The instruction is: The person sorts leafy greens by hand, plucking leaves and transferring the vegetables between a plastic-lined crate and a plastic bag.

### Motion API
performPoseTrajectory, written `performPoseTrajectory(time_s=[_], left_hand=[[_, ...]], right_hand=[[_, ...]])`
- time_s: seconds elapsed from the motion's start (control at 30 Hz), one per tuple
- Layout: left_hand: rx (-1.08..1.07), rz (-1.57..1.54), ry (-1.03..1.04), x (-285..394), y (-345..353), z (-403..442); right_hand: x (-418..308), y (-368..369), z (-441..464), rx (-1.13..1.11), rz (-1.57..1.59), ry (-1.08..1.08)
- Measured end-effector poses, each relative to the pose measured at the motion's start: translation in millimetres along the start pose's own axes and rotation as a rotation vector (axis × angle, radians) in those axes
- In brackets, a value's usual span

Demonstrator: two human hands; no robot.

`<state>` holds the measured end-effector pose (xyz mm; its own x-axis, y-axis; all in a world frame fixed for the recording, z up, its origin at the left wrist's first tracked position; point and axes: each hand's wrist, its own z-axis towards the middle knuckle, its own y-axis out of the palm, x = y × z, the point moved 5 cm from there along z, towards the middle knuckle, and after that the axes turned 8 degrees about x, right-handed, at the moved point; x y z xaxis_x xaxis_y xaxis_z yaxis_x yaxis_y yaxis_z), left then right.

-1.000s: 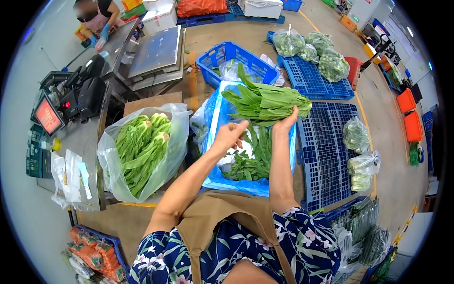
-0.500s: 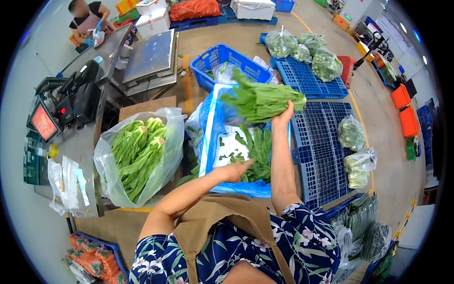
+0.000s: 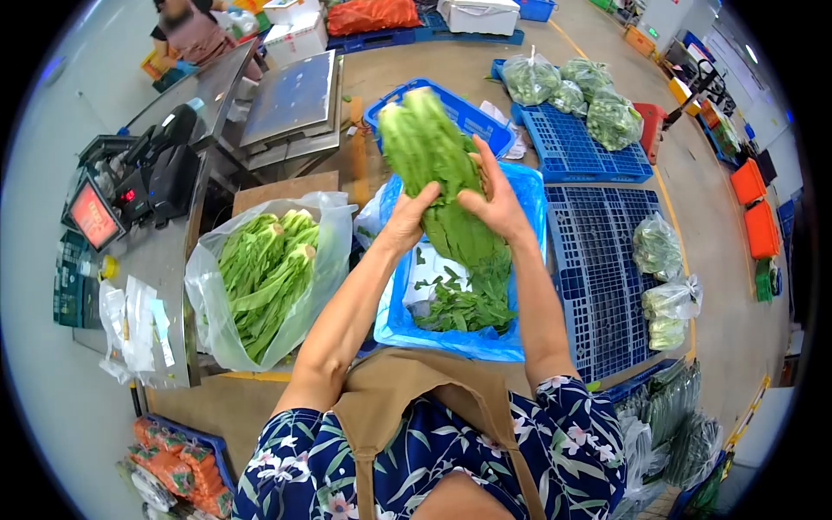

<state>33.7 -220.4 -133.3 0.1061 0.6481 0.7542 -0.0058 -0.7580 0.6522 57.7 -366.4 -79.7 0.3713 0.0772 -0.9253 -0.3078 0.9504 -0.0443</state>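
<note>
A bunch of leafy green lettuce is held up over the blue-lined box, its pale stem ends pointing up and away and its leaves hanging down. My left hand grips it from the left, thumb across the leaves. From the right, my right hand closes round it, fingers partly behind. Below, the box with a blue plastic liner holds loose leaves over a white bottom. Left of it, an open clear plastic bag contains several more lettuce bunches.
Behind the box stands a blue crate. A metal scale platform and a table with a terminal are at left. Blue pallets with bagged vegetables lie right. A co-worker stands at the far left.
The lettuce has swung from lying sideways in my right hand to stems pointing away. My left hand has risen from the box onto it. The view has shifted slightly.
</note>
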Motion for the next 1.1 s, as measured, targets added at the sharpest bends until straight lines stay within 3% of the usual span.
performPoseTrajectory(time_s=[0.1,0.2,0.23,0.33,0.37,0.57,0.7,0.8,0.83,0.97,1.07,1.1], left_hand=[[0.015,-0.278,-0.142,-5.9,-33.4,-6.7],[-0.003,-0.311,-0.143,1.5,-46.0,-10.4],[-0.017,-0.288,-0.125,4.6,-47.0,-12.6],[0.007,-0.210,-0.125,2.6,-66.7,-13.1],[0.008,-0.202,-0.137,1.5,-71.4,-13.4],[0.073,-0.173,-0.150,14.8,-92.0,-26.1],[-0.104,-0.297,-0.217,25.2,-105.1,-33.4],[-0.201,-0.393,-0.203,38.2,-91.2,-38.7],[-0.202,-0.411,-0.200,38.7,-91.2,-37.7],[-0.221,-0.424,-0.144,38.2,-87.2,-33.7],[-0.133,-0.319,-0.208,33.3,-91.8,-27.7],[-0.207,-0.257,-0.206,37.7,-84.5,-28.1]], right_hand=[[-6.8,6.5,21.6,-0.136,0.135,0.243],[-17.4,19.9,38.4,-0.310,-0.188,0.353],[-15.2,23.3,43.5,-0.256,-0.247,0.371],[-14.5,41.6,53.7,-0.117,-0.558,-0.100],[3.3,49.2,54.4,-0.113,-0.635,-0.149],[53.0,48.0,44.8,-0.154,0.354,0.482],[53.6,26.9,16.1,-0.117,0.925,0.889],[46.0,15.5,4.2,0.037,0.928,0.900],[60.0,13.8,5.4,-0.012,1.031,0.907],[90.1,14.0,8.4,-0.023,0.944,0.781],[93.8,21.9,1.6,-0.032,0.968,0.857],[96.7,24.4,2.8,-0.029,0.956,0.884]])
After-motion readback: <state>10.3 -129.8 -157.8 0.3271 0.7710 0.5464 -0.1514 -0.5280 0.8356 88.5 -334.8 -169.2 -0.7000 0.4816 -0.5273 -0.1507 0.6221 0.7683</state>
